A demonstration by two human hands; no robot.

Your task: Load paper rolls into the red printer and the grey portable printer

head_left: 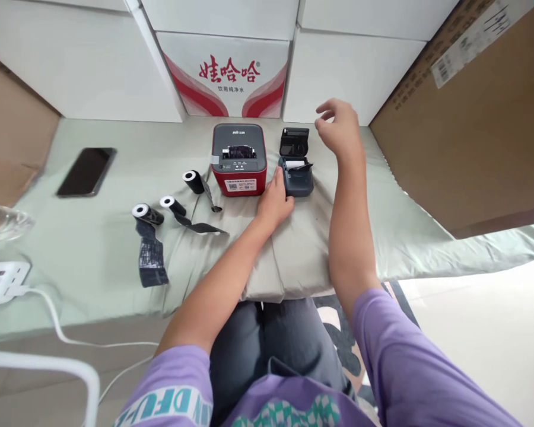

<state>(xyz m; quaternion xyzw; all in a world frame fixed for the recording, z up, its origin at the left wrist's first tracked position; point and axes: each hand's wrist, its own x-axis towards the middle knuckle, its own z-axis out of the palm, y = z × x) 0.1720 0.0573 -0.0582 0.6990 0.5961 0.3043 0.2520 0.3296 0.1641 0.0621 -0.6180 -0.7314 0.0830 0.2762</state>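
Small printer, lid up, was steadied at its side by the left hand; right hand hovered released above, grasping nothing.

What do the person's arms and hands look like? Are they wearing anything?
Both arms are bare from above the elbow down to the hands. The left hand and right hand wear no gloves, rings or watch that can be seen. Short purple sleeves cover the upper arms. The purple shirt has light teal letters near the left sleeve and a teal and white pattern on the front.
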